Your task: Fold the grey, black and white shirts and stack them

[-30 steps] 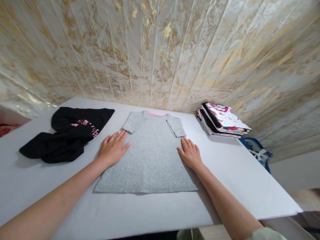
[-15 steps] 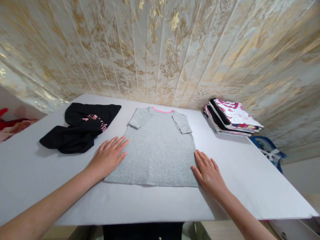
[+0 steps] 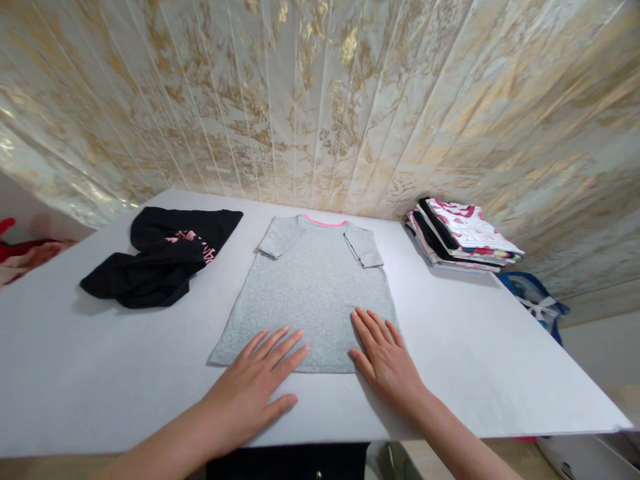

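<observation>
A grey short-sleeved shirt with a pink neckline lies flat on the white table, its neck toward the curtain and its hem toward me. Over the lower left part of the shirt and its hem, my left hand is spread palm down, fingers apart, holding nothing. My right hand lies palm down on the lower right part, its fingers stretched out and nothing in them. Both sleeves rest on the shirt's upper sides.
A crumpled black garment with pink print lies on the table's left. At the back right stands a stack of folded clothes. Beyond the right edge is a blue bag; red cloth shows at far left. A gold-patterned curtain hangs behind.
My left hand has moved right and nearer to me, from the shirt's left edge onto its lower part. The right hand has shifted left, inward from the right edge. The shirt looks unmoved.
</observation>
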Demonstrator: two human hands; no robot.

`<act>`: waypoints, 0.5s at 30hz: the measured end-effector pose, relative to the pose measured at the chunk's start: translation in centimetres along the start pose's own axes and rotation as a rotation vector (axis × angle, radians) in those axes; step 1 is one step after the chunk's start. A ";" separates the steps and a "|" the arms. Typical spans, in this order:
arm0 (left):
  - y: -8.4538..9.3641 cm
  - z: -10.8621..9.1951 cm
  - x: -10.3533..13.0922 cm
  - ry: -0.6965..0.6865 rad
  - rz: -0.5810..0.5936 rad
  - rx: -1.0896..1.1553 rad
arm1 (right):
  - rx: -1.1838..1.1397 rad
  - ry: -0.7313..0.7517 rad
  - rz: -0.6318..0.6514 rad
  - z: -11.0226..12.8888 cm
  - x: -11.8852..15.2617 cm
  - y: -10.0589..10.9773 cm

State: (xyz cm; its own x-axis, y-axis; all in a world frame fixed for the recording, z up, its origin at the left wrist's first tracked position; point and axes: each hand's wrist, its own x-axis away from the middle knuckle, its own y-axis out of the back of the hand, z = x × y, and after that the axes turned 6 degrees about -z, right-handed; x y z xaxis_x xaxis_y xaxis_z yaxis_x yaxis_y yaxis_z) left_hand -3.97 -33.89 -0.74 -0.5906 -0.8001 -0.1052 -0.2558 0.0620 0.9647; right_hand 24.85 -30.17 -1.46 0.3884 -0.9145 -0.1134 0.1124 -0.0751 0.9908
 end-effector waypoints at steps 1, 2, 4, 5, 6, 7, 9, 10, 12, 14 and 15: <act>0.3 0.1 0.8 -0.017 0.000 0.011 | 0.016 -0.026 -0.017 -0.9 0.6 0.0; 0.6 0.1 1.4 -0.034 -0.012 0.021 | 0.029 -0.048 -0.028 -1.6 1.1 0.0; 1.0 -0.2 2.1 -0.060 -0.055 0.030 | 0.039 -0.082 -0.038 -2.3 1.8 0.0; 1.1 -0.4 2.2 -0.069 -0.079 0.028 | 0.038 -0.091 -0.035 -2.4 1.9 0.0; 1.2 -0.5 2.1 -0.077 -0.099 0.025 | 0.032 -0.096 -0.031 -2.4 2.0 0.0; 1.3 -0.7 1.9 -0.083 -0.113 0.023 | 0.023 -0.098 -0.028 -2.4 2.1 0.1; 1.7 -0.9 1.4 -0.082 -0.125 0.037 | -0.002 -0.095 -0.025 -2.5 2.3 0.2; 1.9 -1.0 1.2 -0.077 -0.126 0.054 | -0.016 -0.096 -0.029 -2.6 2.5 0.3; 2.6 -0.9 0.6 -0.060 -0.117 0.106 | -0.057 -0.103 -0.048 -3.1 3.0 0.6; 3.3 -0.6 -0.1 -0.047 -0.095 0.165 | -0.123 -0.112 -0.074 -3.8 3.5 0.9; 3.7 -0.3 -0.6 -0.040 -0.079 0.189 | -0.168 -0.116 -0.086 -4.2 3.6 1.1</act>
State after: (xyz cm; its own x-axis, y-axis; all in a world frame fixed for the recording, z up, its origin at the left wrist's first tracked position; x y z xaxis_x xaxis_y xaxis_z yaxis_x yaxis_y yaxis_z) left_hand -4.33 -33.41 2.99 -0.5923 -0.7825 -0.1918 -0.4390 0.1139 0.8912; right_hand 30.23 -31.91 -1.08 0.2642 -0.9479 -0.1779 0.2953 -0.0961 0.9506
